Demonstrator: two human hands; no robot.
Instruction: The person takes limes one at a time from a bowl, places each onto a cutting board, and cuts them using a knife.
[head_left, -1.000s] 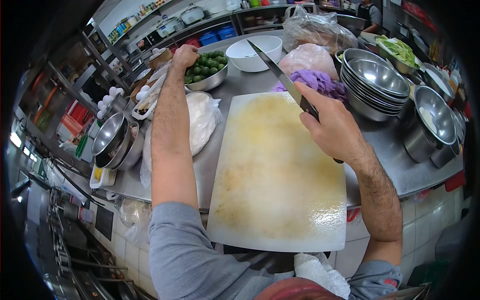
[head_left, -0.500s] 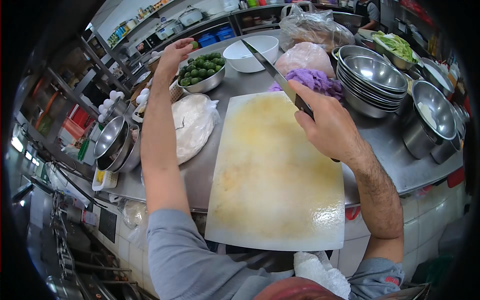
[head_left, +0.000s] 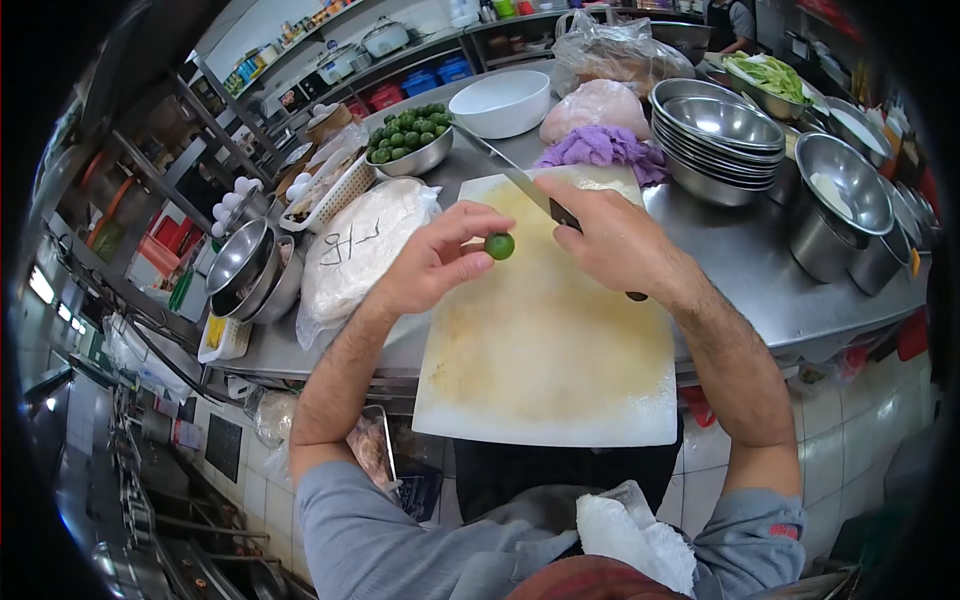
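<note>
Positioning looks to be the step in hand: one green fruit (head_left: 500, 246) and a knife (head_left: 530, 188) are held near each other, not touching, over the far half of a cutting board (head_left: 545, 360). The left hand (head_left: 435, 260) pinches the fruit between thumb and fingertips, spread only as wide as the fruit itself; its remaining fingers are bent and partly hidden. The right hand (head_left: 618, 235) is wrapped around the knife's handle, whose butt shows below the grip. The blade slants toward the counter's far left, and seems to be clear of the board, though its height is hard to tell. Any next move from this hold would, in my judgement, call for steadying the fruit on a flat surface and keeping fingertips away from the edge, since something so round could roll.

The fruit is small, nearly spherical and deep green, with a smooth skin that catches a little light. No cut shows on the side in view; the hidden side cannot be judged. Similar loose fruits (head_left: 408, 132) are heaped in a metal bowl (head_left: 425, 160) toward the far left of the counter (head_left: 725, 260), with a white bowl (head_left: 505, 122) just beside it. The board, stained yellowish, overhangs the counter's near edge, and a purple cloth (head_left: 600, 150) lies at its far end.
</note>
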